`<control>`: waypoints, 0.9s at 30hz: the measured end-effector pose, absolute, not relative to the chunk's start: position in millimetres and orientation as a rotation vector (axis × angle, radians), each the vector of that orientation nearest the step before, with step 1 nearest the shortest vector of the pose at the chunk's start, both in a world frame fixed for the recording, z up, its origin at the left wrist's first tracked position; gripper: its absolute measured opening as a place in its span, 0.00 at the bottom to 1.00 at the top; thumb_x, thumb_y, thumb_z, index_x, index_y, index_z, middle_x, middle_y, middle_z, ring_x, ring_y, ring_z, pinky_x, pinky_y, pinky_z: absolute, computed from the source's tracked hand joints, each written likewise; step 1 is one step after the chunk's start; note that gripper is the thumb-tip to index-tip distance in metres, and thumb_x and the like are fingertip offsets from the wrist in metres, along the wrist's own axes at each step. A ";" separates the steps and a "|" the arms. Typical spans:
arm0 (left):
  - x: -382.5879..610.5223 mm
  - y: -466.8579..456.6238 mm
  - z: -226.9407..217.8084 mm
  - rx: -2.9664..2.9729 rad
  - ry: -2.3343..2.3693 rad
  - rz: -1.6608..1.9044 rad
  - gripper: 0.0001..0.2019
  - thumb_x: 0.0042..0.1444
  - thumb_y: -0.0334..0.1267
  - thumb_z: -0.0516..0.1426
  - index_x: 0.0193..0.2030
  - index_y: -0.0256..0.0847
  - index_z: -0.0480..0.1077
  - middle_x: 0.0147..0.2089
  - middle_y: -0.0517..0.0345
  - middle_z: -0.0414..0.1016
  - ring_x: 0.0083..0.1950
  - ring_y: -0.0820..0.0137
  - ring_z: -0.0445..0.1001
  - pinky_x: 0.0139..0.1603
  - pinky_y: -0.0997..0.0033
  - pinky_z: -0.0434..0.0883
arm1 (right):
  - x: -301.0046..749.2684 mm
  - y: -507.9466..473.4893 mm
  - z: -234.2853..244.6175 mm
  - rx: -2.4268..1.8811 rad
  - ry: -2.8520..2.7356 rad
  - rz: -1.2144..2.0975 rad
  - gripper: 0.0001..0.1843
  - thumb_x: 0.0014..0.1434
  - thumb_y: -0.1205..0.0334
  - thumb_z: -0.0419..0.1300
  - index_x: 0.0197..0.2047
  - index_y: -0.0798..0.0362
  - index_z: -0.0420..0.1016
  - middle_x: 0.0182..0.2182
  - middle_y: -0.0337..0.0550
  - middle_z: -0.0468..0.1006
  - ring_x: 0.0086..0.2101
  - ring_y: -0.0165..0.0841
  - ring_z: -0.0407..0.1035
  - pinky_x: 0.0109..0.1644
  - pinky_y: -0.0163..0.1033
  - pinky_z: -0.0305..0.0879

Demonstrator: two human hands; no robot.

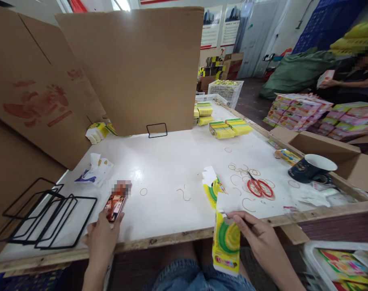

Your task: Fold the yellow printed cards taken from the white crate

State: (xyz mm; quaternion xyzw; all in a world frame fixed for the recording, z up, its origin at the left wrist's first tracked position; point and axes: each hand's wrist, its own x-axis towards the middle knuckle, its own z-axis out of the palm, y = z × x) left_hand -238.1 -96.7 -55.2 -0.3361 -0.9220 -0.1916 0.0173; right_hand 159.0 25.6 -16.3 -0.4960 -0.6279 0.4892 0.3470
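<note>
My left hand [102, 236] reaches over the front edge of the table, thumb and fingers closed around the near end of a smartphone [116, 204] that lies on the white top. The phone's picture is reddish and partly blurred. In my right hand [258, 232] is a yellow and green cardboard box [227, 242], pinched near its upper end with a white flap standing up. It hangs upright in front of the table edge. Just behind it, a second yellow box [212, 188] with white flaps lies on the table.
Red-handled scissors [258, 186] lie among several rubber bands [237, 178]. A dark mug [308, 169] stands at the right edge. Black wire stands [65, 220] and a tissue pack [96, 169] sit left. Cardboard [141, 72] walls the back, beside bundled yellow boxes [229, 128]. A person sits far right.
</note>
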 end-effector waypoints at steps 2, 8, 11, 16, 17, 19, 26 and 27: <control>-236.3 -87.2 -51.6 -1.214 -2.811 -0.709 0.29 0.56 0.54 0.49 0.57 0.35 0.61 0.52 0.43 0.70 0.51 0.48 0.67 0.49 0.46 0.63 | 153.4 25.4 -14.3 -1.267 -1.612 1.296 0.24 0.57 0.43 0.57 0.42 0.56 0.76 0.43 0.48 0.75 0.45 0.34 0.69 0.49 0.31 0.66; -186.3 -42.5 -37.6 -1.712 -2.521 -0.957 0.20 0.59 0.53 0.51 0.54 0.47 0.63 0.60 0.58 0.64 0.45 0.67 0.68 0.54 0.57 0.58 | 154.3 24.8 -11.7 -1.286 -1.631 1.276 0.25 0.57 0.42 0.56 0.43 0.56 0.76 0.44 0.48 0.75 0.45 0.34 0.69 0.49 0.31 0.66; -163.7 -34.7 -40.7 -1.822 -2.466 -0.986 0.18 0.61 0.49 0.51 0.55 0.48 0.60 0.56 0.60 0.67 0.46 0.69 0.67 0.53 0.60 0.58 | 163.4 24.2 -14.0 -1.330 -1.623 1.252 0.26 0.56 0.41 0.56 0.42 0.56 0.76 0.44 0.48 0.75 0.45 0.35 0.69 0.49 0.30 0.66; -165.5 -33.8 -54.4 -1.768 -2.492 -0.926 0.18 0.61 0.49 0.50 0.55 0.46 0.60 0.53 0.58 0.68 0.53 0.65 0.64 0.53 0.58 0.56 | 173.8 22.9 -19.5 -1.374 -1.586 1.231 0.27 0.54 0.40 0.57 0.43 0.56 0.75 0.44 0.47 0.75 0.46 0.35 0.68 0.51 0.30 0.65; -171.9 -34.0 -56.6 -1.741 -2.501 -0.899 0.18 0.61 0.49 0.50 0.55 0.46 0.61 0.53 0.57 0.68 0.55 0.63 0.63 0.54 0.57 0.55 | 174.4 23.0 -20.5 -1.373 -1.581 1.234 0.27 0.54 0.40 0.57 0.42 0.56 0.75 0.44 0.47 0.75 0.47 0.35 0.68 0.51 0.29 0.65; -189.0 -35.0 -59.6 -1.680 -2.521 -0.832 0.19 0.60 0.49 0.50 0.55 0.44 0.62 0.54 0.55 0.68 0.58 0.60 0.60 0.56 0.54 0.53 | 174.4 23.3 -22.3 -1.370 -1.586 1.249 0.27 0.54 0.40 0.57 0.43 0.56 0.75 0.45 0.47 0.75 0.47 0.34 0.68 0.51 0.29 0.64; -263.9 -37.6 -64.3 -1.437 -2.605 -0.617 0.26 0.60 0.52 0.47 0.60 0.36 0.58 0.54 0.42 0.67 0.57 0.50 0.59 0.53 0.45 0.53 | 167.8 24.8 -24.1 -1.381 -1.605 1.272 0.28 0.54 0.39 0.57 0.43 0.56 0.75 0.45 0.47 0.74 0.47 0.36 0.68 0.50 0.30 0.65; -273.2 -36.3 -66.5 -1.441 -2.600 -0.600 0.27 0.60 0.53 0.47 0.61 0.36 0.56 0.55 0.42 0.67 0.59 0.50 0.57 0.55 0.45 0.51 | 166.9 25.0 -23.9 -1.378 -1.608 1.279 0.28 0.55 0.39 0.57 0.43 0.56 0.75 0.45 0.47 0.74 0.47 0.36 0.68 0.50 0.31 0.66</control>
